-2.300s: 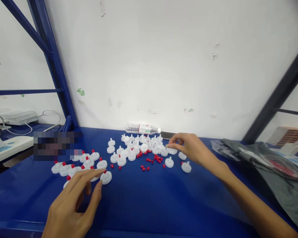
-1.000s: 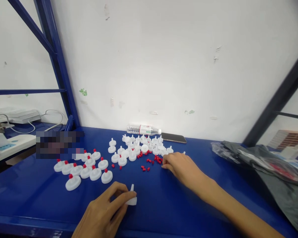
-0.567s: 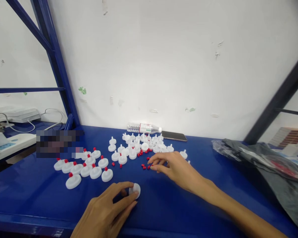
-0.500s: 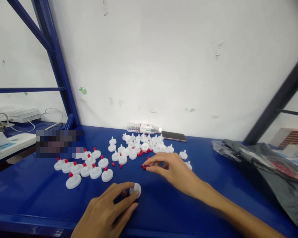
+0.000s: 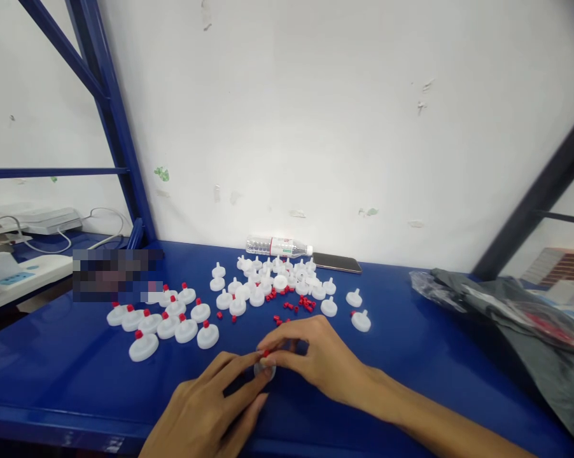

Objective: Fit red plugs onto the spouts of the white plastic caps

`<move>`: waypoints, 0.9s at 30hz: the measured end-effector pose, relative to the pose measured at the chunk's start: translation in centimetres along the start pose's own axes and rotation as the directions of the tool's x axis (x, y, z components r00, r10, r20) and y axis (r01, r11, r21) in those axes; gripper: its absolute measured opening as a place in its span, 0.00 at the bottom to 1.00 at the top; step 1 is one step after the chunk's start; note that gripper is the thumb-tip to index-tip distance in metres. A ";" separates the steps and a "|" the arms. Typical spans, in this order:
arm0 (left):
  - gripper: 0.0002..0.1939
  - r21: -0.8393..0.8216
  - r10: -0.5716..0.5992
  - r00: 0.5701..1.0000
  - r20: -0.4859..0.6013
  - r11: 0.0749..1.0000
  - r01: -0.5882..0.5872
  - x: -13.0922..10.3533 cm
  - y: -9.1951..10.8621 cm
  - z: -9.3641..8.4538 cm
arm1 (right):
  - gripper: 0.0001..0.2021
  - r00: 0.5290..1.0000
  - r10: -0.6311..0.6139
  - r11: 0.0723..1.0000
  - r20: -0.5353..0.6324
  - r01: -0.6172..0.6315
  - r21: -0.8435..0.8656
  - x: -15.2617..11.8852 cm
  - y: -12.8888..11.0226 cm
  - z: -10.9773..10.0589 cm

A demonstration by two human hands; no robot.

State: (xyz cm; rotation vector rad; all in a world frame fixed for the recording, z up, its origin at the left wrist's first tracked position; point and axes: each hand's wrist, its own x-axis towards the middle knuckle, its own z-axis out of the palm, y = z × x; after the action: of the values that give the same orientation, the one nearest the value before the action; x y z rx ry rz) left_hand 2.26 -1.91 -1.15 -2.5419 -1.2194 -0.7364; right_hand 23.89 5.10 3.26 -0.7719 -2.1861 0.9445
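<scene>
My left hand (image 5: 210, 407) grips a white round plastic cap (image 5: 265, 371) on the blue table (image 5: 411, 356) near the front edge. My right hand (image 5: 310, 359) pinches a small red plug (image 5: 266, 352) right on top of that cap, and the two hands touch there. Several white caps with red plugs (image 5: 165, 321) lie in a group to the left. Further back sits a heap of bare white caps (image 5: 272, 283), with loose red plugs (image 5: 296, 306) scattered in front of it.
A clear water bottle (image 5: 277, 245) and a dark phone (image 5: 337, 262) lie against the white wall. A grey plastic bag (image 5: 511, 312) covers the table's right side. Blue rack posts (image 5: 110, 121) rise at left; a white power strip (image 5: 14, 277) sits beyond.
My right hand picked a red plug from the scattered ones and drew back to the cap in my left hand. The left hand stayed by the front edge with the cap.
</scene>
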 end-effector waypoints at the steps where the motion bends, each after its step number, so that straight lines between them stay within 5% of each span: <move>1: 0.20 0.023 -0.008 1.000 -0.020 1.000 0.009 -0.1 -0.1 0.0 | 0.13 1.000 -0.002 1.000 -0.010 0.002 -0.004 0.1 0.0 -0.2; 3: 0.18 0.090 -0.049 0.994 -0.096 0.994 0.057 -0.4 -0.5 0.0 | 0.14 0.997 -0.024 0.997 -0.075 0.019 -0.069 0.3 0.0 -1.0; 6: 0.16 0.175 -0.150 0.961 -0.234 0.965 0.193 -0.7 -1.6 -0.2 | 0.11 0.965 -0.097 0.912 -0.245 -0.012 -0.410 0.6 -0.3 -4.0; 8: 0.19 0.213 -0.215 0.933 -0.290 0.936 0.282 -0.7 -2.2 -0.3 | 0.12 0.931 -0.067 0.720 -0.358 -0.203 -0.664 0.6 -0.7 -6.7; 11: 0.21 0.240 -0.278 0.914 -0.296 0.904 0.353 -0.4 -2.6 -0.4 | 0.16 0.862 0.030 0.617 -0.506 -0.414 -0.669 0.1 -1.5 -10.4; 13: 0.19 0.224 -0.312 0.910 -0.274 0.899 0.375 -0.2 -2.5 -0.4 | 0.19 0.838 0.175 0.532 -0.517 -0.522 -0.666 -0.4 -1.8 -11.9; 17: 0.16 0.155 -0.369 0.889 -0.272 0.895 0.419 -0.3 -2.2 -0.4 | 0.11 0.802 0.488 0.399 -0.345 -0.556 -0.729 -1.4 -0.9 -12.3; 20: 0.15 0.085 -0.326 0.889 -0.322 0.925 0.370 -0.7 -2.0 -0.4 | 0.01 0.805 0.545 0.460 -0.236 -0.522 -0.719 -1.5 -0.4 -11.9; 22: 0.14 0.015 -0.262 0.904 -0.338 0.959 0.284 -0.8 -1.6 -0.5 | 0.06 0.833 0.534 0.551 -0.143 -0.472 -0.688 -1.3 -1.0 -11.6; 27: 0.26 -0.160 -0.213 0.949 -0.234 0.971 0.179 -0.4 0.7 -0.5 | 0.06 0.969 0.224 0.931 0.108 -0.181 -0.316 -1.0 -3.7 -7.7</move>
State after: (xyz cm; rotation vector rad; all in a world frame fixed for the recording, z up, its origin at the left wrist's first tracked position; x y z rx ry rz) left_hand 2.48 -2.82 -0.90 -2.3581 -1.3882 -1.1848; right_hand 29.19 5.46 10.07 -1.1254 -2.4478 0.7880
